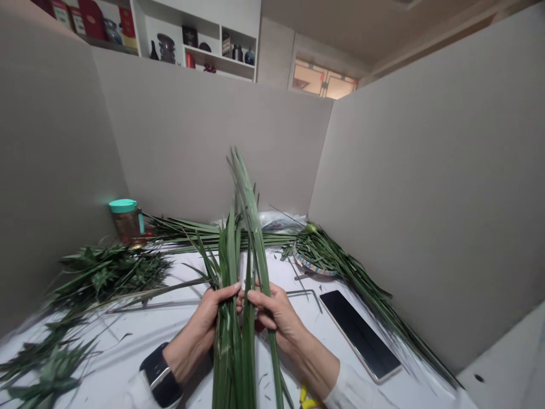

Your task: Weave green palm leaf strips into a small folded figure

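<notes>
found long green leaves point(227, 341) between left hand point(208, 315) and right hand point(276, 312), extending above and below the grip. observed thumb-and-finger pinching of leaves by 2 hands, at left and right sides respectively.

Central leaf strips point(234, 363) are green with paler lengthwise streaks. Left of strips: jug point(124, 225) has turquoise lid, brownish body. Right of strips: phone point(360, 335) is black, pale-edged; dish point(313, 268) shows blue-and-white patterned rim. Beneath strips: tabletop point(149, 325) is white.

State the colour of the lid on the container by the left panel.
The lid is turquoise, showing best in the head view.
</notes>
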`<state>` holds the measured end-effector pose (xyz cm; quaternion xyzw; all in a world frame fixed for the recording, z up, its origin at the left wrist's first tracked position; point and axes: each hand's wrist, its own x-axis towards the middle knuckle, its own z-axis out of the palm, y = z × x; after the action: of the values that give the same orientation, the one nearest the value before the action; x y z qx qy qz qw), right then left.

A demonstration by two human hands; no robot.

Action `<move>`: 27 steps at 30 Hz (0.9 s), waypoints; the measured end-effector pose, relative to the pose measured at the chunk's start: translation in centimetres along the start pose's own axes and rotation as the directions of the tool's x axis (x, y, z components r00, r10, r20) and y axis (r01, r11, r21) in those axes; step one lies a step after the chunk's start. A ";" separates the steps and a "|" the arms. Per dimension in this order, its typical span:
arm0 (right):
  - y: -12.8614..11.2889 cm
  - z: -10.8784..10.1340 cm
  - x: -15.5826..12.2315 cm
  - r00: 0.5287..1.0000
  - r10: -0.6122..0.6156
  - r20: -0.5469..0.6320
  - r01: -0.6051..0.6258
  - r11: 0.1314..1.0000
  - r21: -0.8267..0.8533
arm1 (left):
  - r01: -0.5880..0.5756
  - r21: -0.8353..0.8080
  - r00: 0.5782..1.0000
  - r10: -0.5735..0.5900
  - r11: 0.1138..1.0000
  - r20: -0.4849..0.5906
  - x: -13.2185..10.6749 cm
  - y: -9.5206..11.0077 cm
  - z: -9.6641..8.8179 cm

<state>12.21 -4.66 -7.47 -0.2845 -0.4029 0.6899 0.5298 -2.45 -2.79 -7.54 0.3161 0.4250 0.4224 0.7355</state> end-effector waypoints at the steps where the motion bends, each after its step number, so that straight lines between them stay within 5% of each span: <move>1: 0.0 -0.1 0.0 1.000 -0.003 0.006 0.003 1.000 -0.003 | 0.006 -0.002 1.000 -0.006 1.000 -0.001 -0.1 0.0 0.0; 15: 0.2 0.0 0.0 0.999 0.039 -0.014 -0.040 0.999 -0.026 | -0.047 0.041 0.999 0.047 0.998 -0.001 0.3 -0.5 -0.2; 27: 0.4 -1.1 0.5 0.998 0.055 0.023 -0.056 0.997 0.061 | -0.062 -0.054 0.991 0.068 0.997 0.119 0.3 -0.5 -0.5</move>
<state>12.79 -3.89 -8.37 -0.2719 -0.3789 0.7194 0.5147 -2.69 -2.69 -8.26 0.3363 0.3586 0.4366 0.7534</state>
